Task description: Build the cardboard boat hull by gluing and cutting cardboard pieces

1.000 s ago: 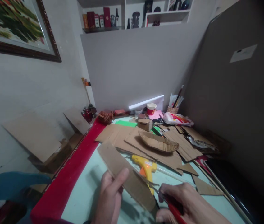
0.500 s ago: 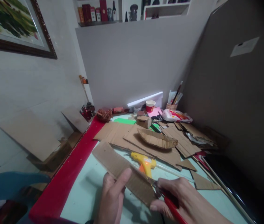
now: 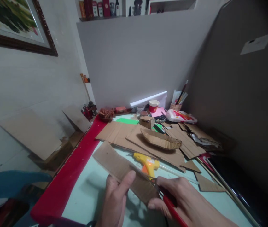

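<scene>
My left hand [image 3: 116, 198] pinches a long brown cardboard strip [image 3: 111, 162] that slants up to the left above the pale green table. My right hand [image 3: 183, 203] is closed round red-handled scissors [image 3: 169, 205], whose blades run along the strip's right edge. A yellow glue gun [image 3: 147, 162] lies on the table just behind the strip, its small light glowing orange.
Flat cardboard sheets [image 3: 124, 134] and a cardboard boat shape [image 3: 161, 140] cover the middle of the table. A small cardboard box [image 3: 147, 122], red paper cup [image 3: 154, 106], pen holder [image 3: 176, 106] and plastic bag [image 3: 180, 116] stand at the back. A red band [image 3: 77, 164] edges the table's left side.
The scissors have advanced up along the strip towards my left hand. The strip's near end has shortened in view, and the view has tilted slightly downward.
</scene>
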`<state>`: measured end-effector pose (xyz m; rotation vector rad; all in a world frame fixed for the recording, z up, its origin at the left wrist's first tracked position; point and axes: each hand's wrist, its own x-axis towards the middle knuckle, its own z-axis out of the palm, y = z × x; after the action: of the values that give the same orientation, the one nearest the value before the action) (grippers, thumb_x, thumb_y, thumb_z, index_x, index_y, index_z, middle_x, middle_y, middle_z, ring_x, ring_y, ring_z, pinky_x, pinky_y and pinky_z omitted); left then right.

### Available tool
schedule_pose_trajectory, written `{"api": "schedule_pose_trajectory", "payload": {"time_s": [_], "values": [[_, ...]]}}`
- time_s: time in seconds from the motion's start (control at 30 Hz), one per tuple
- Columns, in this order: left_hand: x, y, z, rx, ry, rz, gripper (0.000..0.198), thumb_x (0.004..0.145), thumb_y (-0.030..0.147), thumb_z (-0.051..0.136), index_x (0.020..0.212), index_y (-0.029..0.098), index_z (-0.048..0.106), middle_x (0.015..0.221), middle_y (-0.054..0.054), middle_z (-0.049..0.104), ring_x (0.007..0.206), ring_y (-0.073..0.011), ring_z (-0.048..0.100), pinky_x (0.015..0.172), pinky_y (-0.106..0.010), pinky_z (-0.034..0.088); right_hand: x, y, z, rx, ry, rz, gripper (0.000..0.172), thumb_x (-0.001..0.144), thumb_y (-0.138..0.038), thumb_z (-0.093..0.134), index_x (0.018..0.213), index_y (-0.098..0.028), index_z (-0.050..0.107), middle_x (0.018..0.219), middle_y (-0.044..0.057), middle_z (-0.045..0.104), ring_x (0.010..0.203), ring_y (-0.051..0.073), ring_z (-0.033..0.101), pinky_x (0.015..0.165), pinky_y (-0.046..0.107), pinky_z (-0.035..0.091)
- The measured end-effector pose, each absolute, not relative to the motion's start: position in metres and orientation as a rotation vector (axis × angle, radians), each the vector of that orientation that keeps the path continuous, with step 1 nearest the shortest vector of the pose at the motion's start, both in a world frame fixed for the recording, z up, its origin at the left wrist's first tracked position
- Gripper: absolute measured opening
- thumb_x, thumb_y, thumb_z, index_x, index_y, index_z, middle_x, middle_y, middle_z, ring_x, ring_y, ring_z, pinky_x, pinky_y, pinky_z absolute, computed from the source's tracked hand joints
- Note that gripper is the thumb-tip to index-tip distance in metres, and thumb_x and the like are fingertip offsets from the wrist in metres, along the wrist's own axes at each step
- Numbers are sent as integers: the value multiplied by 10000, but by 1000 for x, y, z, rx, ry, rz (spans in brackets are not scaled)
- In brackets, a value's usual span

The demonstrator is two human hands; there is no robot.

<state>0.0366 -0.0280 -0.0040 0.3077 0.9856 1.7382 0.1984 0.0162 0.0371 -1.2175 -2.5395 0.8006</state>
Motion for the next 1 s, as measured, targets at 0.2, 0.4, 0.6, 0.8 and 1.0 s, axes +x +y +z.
{"api": "schedule_pose_trajectory", "payload": {"time_s": [0.2, 0.4, 0.6, 0.8, 1.0], "values": [[33, -29, -9, 286, 968, 1715, 781, 694, 257, 858, 1397, 175, 525, 1083, -90, 776, 1028, -274, 707, 894, -377, 551, 197, 14, 35, -1207, -2591, 777, 387, 953, -513, 536, 712, -222, 619, 619, 14, 635, 514, 146, 474, 478, 231, 378], [33, -31, -11, 267, 957, 1692, 684, 665, 259, 870, 1301, 226, 620, 1069, -55, 781, 1048, -271, 703, 884, -351, 550, 189, 17, 44, -1211, -2595, 915, 210, 900, -411, 624, 854, -212, 671, 690, 27, 711, 569, 176, 591, 512, 227, 435], [30, -34, -9, 297, 950, 1693, 598, 672, 235, 861, 1237, 230, 666, 1056, -58, 785, 1049, -262, 699, 900, -334, 531, 185, 13, 44, -1181, -2589, 932, 368, 938, -516, 562, 750, -207, 627, 628, 9, 607, 512, 145, 471, 472, 241, 365], [16, -29, -11, 272, 959, 1691, 381, 755, 295, 813, 1093, 166, 694, 904, -63, 778, 782, -198, 709, 708, -283, 542, 185, 16, 39, -1198, -2586, 950, 348, 941, -490, 547, 750, -215, 640, 646, 16, 635, 539, 161, 524, 496, 241, 401], [8, -29, -12, 309, 917, 1725, 288, 814, 266, 767, 1077, 181, 685, 914, -37, 769, 801, -149, 687, 773, -249, 523, 188, 25, 35, -1101, -2473, 986, 224, 767, -404, 662, 907, -236, 711, 760, 43, 748, 673, 233, 691, 592, 252, 542]]}}
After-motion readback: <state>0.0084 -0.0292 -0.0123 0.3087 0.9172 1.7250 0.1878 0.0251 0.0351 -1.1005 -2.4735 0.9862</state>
